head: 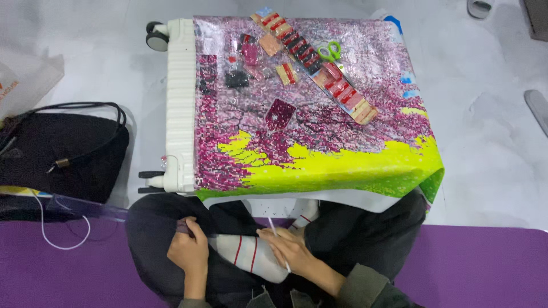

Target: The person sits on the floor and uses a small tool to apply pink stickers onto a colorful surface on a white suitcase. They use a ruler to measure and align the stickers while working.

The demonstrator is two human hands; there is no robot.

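Note:
I sit cross-legged before a white suitcase [180, 102] lying flat, covered by a pink and yellow bead-art canvas [319, 137]. My left hand [189, 251] rests on my dark trouser knee with fingers curled, pinching the cloth or some small thing I cannot make out. My right hand [288, 246] lies on my white striped sock [245, 256] and holds a thin white pen tool [278, 244]. On the canvas sit a small dark red tray [279, 112], strips of red bead packets [319, 65] and green scissors [330, 51].
A black bag [63, 154] with straps lies on the floor at left, with a white cable [57, 236] beside it. A purple mat [485, 268] runs under me. Slippers [479, 8] lie at the top right on the grey floor.

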